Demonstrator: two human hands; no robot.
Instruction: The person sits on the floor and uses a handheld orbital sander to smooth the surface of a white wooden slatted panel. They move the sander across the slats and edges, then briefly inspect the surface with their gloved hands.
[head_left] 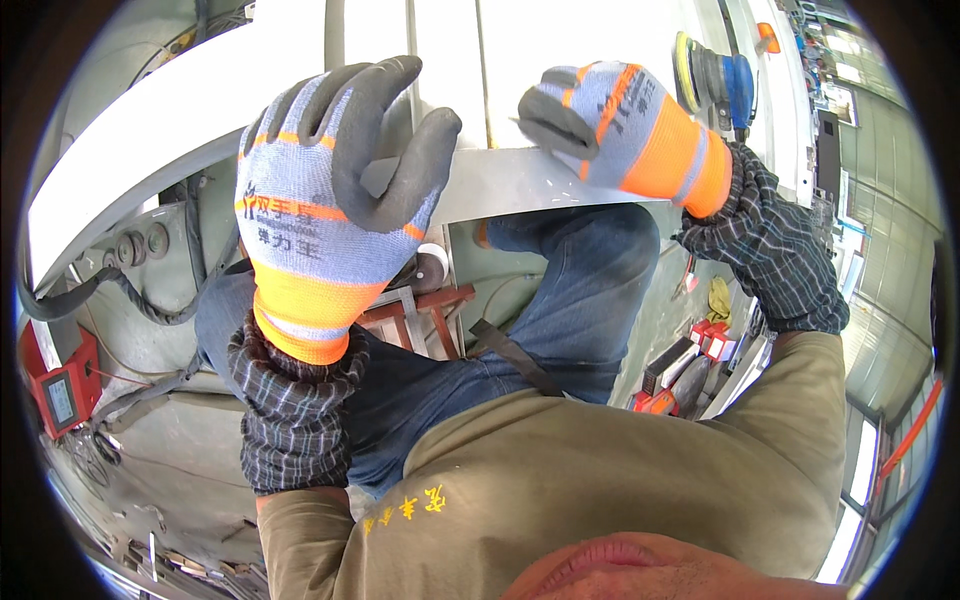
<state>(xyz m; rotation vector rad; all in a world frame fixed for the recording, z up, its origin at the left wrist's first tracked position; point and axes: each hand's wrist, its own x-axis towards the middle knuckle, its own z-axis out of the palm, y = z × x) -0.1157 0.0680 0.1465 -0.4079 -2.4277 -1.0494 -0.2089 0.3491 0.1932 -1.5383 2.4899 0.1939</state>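
Both my hands wear grey-blue and orange knit gloves with dark coated fingers. My left hand point(335, 170) is over the edge of a large white panel point(440, 60), its thumb and index finger apart and its other fingers loosely bent. Nothing shows between that thumb and finger. Farther right, my right hand point(620, 130) is at the panel's near edge with fingers curled and pressed together. Whatever they hold, if anything, cannot be made out. A sander point(715, 80) with a blue body and yellow-edged pad sits on the panel beyond my right wrist.
A small orange lamp point(768, 38) is on the panel past the sander. Below stands a red metal frame point(440, 310) near my legs. Black hoses point(150, 305) and a red box with a display point(62, 390) are at left; boxes and tools point(685, 370) lie on the floor at right.
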